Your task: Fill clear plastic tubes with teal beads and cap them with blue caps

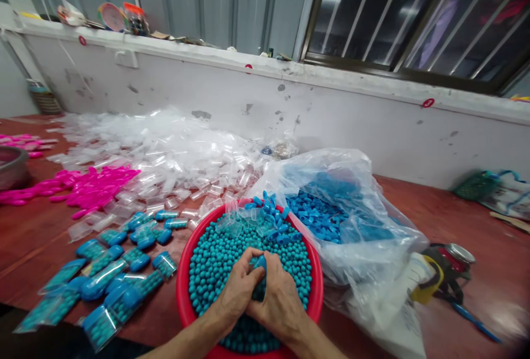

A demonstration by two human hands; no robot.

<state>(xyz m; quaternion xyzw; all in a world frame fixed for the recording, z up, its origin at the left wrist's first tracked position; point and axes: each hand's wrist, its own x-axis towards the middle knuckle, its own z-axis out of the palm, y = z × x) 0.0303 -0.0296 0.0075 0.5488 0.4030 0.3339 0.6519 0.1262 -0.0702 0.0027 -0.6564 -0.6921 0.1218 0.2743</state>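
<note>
Over the red tub [183, 287] near the front edge of the bench [25, 243], left hand [237, 288] and right hand [285, 295] pinch a blue cap [260, 262] between their fingers [271, 265], probably held low so stray beads [213, 251] drop back in.

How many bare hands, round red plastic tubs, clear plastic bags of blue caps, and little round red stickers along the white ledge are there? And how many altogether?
Bare hands, left hand and right hand: 2
Round red plastic tub: 1
Clear plastic bag of blue caps: 1
Little round red stickers: 3
Total: 7
</note>
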